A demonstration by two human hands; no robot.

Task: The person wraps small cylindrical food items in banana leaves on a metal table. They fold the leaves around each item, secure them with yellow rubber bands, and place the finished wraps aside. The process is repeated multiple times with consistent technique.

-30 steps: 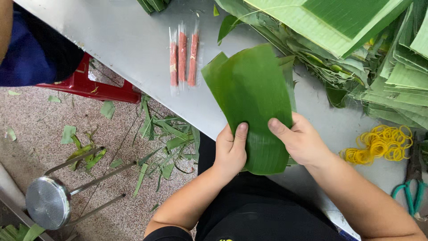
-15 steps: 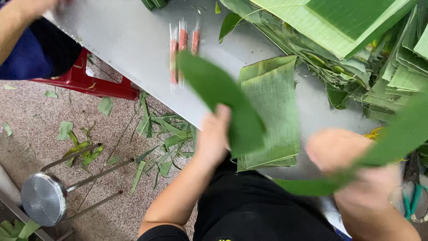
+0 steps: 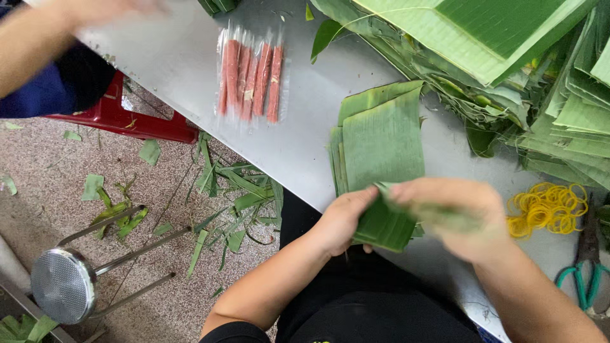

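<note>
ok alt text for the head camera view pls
Seen from above, a person's left hand and blurred right hand grip a stack of cut banana leaves at a grey table. Packaged red sausages and yellow rubber bands lie nearby.

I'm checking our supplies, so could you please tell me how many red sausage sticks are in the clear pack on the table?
5 red sausage sticks show, side by side in one clear pack on the grey table, beyond the left hand. Others may be hidden underneath.
</note>
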